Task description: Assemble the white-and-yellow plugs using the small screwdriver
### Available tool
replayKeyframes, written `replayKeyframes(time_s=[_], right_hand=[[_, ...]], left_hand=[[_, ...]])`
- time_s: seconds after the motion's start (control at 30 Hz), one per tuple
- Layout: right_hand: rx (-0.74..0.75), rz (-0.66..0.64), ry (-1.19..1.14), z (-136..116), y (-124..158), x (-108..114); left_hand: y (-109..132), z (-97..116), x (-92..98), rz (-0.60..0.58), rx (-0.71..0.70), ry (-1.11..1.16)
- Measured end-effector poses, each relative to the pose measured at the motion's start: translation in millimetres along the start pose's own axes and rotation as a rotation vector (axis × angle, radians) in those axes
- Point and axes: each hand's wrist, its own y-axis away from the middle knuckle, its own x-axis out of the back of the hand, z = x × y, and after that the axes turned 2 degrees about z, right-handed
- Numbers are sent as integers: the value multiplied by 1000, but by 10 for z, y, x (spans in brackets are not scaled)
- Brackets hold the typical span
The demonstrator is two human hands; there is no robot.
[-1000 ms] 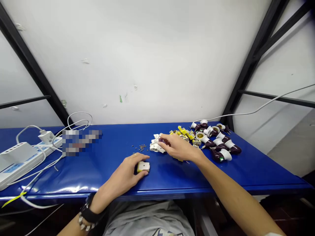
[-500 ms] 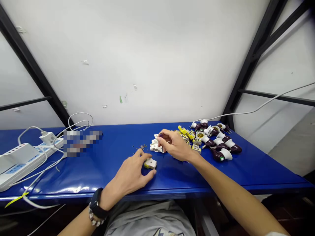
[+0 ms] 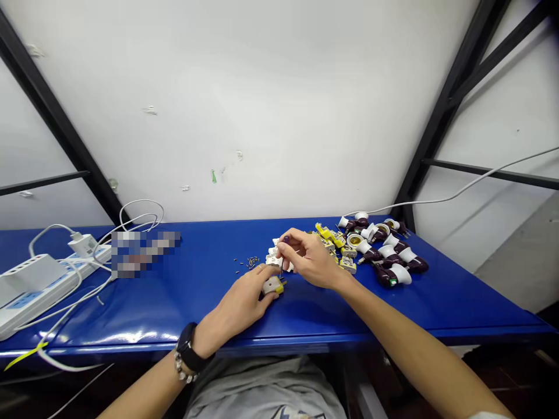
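Note:
My left hand (image 3: 244, 299) is closed around a small white and yellow plug (image 3: 271, 285), whose metal pins point right, just above the blue table. In my right hand (image 3: 313, 259) is a slim screwdriver (image 3: 286, 239) with a dark purple handle, pinched near the top. Its thin shaft points down by the plug's far side; whether the tip touches the plug I cannot tell. Small loose screws (image 3: 252, 262) lie scattered beyond my left fingers. White plastic pieces (image 3: 272, 256) are partly hidden behind my right hand. Yellow and white plug parts (image 3: 348, 265) are heaped to its right.
Several dark purple and white lamp holders (image 3: 399, 274) are piled at the right on the blue table (image 3: 209, 250). At the left are a white power strip (image 3: 48, 285) and tangled white cables. Black metal frame posts (image 3: 432, 125) stand at both sides, before a white wall.
My left hand has closed on the plug, which has turned so its yellow end and pins face right. The screwdriver and plug are closer together; my right hand has barely moved.

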Motion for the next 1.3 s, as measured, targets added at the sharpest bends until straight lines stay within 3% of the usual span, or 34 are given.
replayKeyframes(time_s=[0.13,0.3,0.47,0.6,0.87,0.97,1.1,1.3], right_hand=[[0,-69,-1,37,12,-45],[24,-65,63,76,18,-86],[64,-73,115,57,12,-87],[145,-5,227,69,-2,-74],[141,233,170,138,14,-156],[139,159,185,110,6,-143],[51,-30,-22,125,-19,-121],[24,198,-20,182,-14,-194]], left_hand=[[-45,-36,-49,5,7,134],[-71,-13,-31,-11,16,201],[-87,53,38,73,9,203],[-139,62,59,113,57,335],[-172,14,27,122,9,225],[-172,4,24,112,25,280],[-184,-31,-3,108,54,328],[-185,-39,-36,142,84,338]])
